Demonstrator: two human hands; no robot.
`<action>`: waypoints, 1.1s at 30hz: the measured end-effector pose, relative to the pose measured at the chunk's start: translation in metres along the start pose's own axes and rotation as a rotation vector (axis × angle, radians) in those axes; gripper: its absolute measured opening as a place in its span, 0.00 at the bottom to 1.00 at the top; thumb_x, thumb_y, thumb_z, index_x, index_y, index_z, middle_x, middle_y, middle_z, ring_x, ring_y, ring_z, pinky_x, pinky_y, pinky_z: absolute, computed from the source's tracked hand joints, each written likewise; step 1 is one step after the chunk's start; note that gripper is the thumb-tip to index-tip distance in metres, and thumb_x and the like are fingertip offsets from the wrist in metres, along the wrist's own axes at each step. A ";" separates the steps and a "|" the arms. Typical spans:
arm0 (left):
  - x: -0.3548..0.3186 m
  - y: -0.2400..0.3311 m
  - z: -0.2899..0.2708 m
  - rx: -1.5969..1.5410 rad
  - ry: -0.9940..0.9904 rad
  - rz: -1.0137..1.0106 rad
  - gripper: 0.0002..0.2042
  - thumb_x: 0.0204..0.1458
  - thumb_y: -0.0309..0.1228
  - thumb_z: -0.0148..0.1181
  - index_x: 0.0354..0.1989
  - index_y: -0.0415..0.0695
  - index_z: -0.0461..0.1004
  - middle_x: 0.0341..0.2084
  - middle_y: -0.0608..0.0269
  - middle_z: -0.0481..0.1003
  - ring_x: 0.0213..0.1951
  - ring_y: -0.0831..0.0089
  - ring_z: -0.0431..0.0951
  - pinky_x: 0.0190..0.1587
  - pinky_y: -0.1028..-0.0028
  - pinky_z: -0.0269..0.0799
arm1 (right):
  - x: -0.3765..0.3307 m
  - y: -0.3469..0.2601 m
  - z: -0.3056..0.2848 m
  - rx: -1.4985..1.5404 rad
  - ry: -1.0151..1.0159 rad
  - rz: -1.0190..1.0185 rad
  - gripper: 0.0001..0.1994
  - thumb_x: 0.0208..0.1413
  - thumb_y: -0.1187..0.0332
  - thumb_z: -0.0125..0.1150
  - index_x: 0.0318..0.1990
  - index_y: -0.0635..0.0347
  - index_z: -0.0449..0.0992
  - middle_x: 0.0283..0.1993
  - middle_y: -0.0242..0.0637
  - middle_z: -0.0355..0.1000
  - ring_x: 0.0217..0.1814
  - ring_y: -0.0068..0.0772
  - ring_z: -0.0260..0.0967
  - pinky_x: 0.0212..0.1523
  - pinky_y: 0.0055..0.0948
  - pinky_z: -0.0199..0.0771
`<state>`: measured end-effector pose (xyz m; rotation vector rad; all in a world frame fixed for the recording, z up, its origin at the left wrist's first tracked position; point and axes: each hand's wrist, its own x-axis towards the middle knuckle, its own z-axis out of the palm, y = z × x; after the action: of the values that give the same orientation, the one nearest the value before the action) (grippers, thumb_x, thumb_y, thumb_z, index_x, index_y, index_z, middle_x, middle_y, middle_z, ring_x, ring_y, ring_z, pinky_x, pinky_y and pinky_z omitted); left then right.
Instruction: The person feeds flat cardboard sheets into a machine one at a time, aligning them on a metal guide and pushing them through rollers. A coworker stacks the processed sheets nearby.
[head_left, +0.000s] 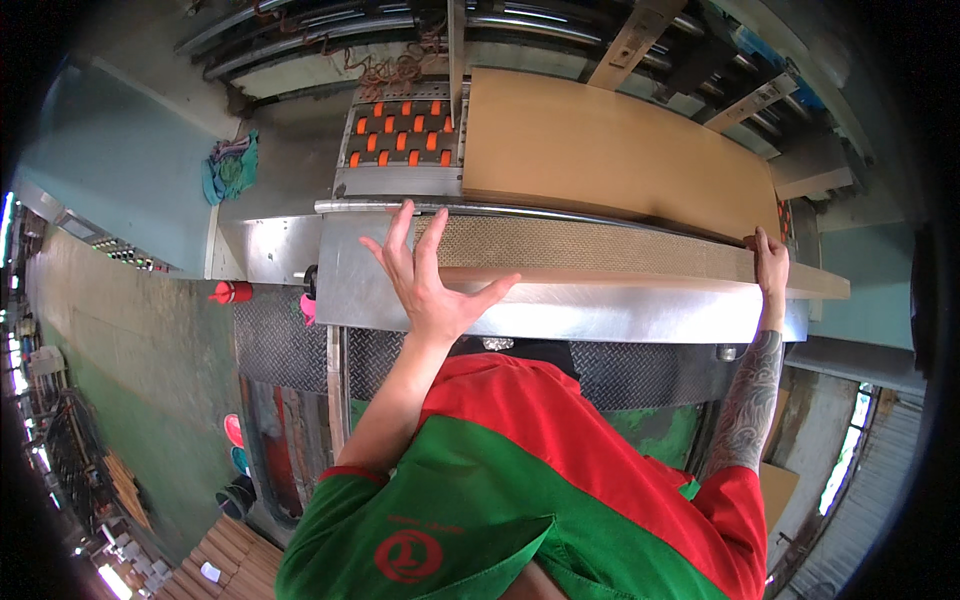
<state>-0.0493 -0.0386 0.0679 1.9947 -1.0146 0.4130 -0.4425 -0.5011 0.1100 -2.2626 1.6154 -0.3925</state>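
Observation:
A long stack of corrugated cardboard sheets (600, 245) lies across the metal ledge in front of me, its fluted edges showing. At the stack's left end is my left hand (432, 285), its fingers spread wide and their tips near the metal bar (350, 206). My right hand (770, 262) is at the right part of the stack, fingers bent over its far edge and closed on it. Just beyond the bar, more flat brown cardboard (620, 140) rests on the machine bed.
Orange rollers (405, 135) sit left of the flat cardboard, below metal crossbars. A crumpled cloth (232, 168) lies on the left machine surface. A red container (232, 291) stands by the ledge's left end. Treadplate (640, 375) lies under the ledge.

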 end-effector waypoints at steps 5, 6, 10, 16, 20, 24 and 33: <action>0.004 0.002 0.009 -0.117 0.025 -0.077 0.41 0.40 0.49 0.84 0.64 0.43 0.76 0.65 0.47 0.66 0.71 0.45 0.65 0.76 0.33 0.46 | 0.000 0.000 0.000 0.047 0.014 -0.032 0.29 0.72 0.44 0.54 0.44 0.64 0.89 0.39 0.43 0.87 0.43 0.33 0.83 0.49 0.31 0.77; 0.004 0.001 0.010 -0.175 0.041 -0.092 0.40 0.41 0.46 0.84 0.63 0.43 0.76 0.64 0.47 0.67 0.70 0.46 0.66 0.75 0.36 0.51 | 0.000 0.001 0.001 0.042 0.011 -0.028 0.29 0.72 0.45 0.54 0.44 0.64 0.89 0.39 0.43 0.87 0.42 0.33 0.82 0.49 0.31 0.77; 0.001 -0.005 0.009 -0.274 0.075 -0.091 0.33 0.45 0.39 0.82 0.60 0.40 0.78 0.60 0.47 0.69 0.66 0.48 0.70 0.68 0.50 0.68 | 0.001 0.005 0.002 0.072 0.014 -0.037 0.29 0.72 0.45 0.54 0.44 0.65 0.89 0.39 0.43 0.87 0.43 0.33 0.83 0.49 0.31 0.77; 0.005 -0.017 0.004 -0.341 0.045 -0.084 0.26 0.49 0.36 0.79 0.56 0.39 0.80 0.58 0.48 0.71 0.62 0.51 0.72 0.64 0.56 0.71 | 0.003 0.006 0.001 0.065 0.004 -0.028 0.29 0.72 0.45 0.54 0.44 0.65 0.89 0.39 0.43 0.87 0.43 0.34 0.83 0.50 0.31 0.77; 0.003 -0.023 0.004 -0.350 0.040 -0.054 0.23 0.52 0.35 0.76 0.55 0.39 0.80 0.58 0.48 0.72 0.61 0.52 0.73 0.64 0.57 0.70 | 0.002 0.006 0.001 0.059 0.001 -0.023 0.29 0.72 0.45 0.54 0.44 0.64 0.89 0.40 0.43 0.87 0.44 0.34 0.83 0.50 0.31 0.77; 0.002 -0.030 0.002 -0.414 0.014 -0.073 0.19 0.58 0.34 0.71 0.55 0.38 0.80 0.58 0.48 0.73 0.62 0.53 0.73 0.66 0.58 0.69 | 0.003 0.007 0.002 0.062 0.006 -0.010 0.29 0.72 0.44 0.54 0.44 0.64 0.89 0.39 0.43 0.86 0.44 0.34 0.83 0.50 0.31 0.77; 0.003 -0.040 0.001 -0.475 -0.008 -0.080 0.15 0.63 0.32 0.64 0.53 0.37 0.79 0.55 0.50 0.75 0.62 0.54 0.73 0.67 0.59 0.67 | 0.001 0.005 0.001 0.066 0.002 -0.036 0.30 0.72 0.44 0.54 0.42 0.65 0.89 0.37 0.42 0.86 0.43 0.34 0.83 0.50 0.32 0.77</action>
<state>-0.0158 -0.0281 0.0475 1.6015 -0.9316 0.1041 -0.4461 -0.5037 0.1074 -2.2456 1.5422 -0.4501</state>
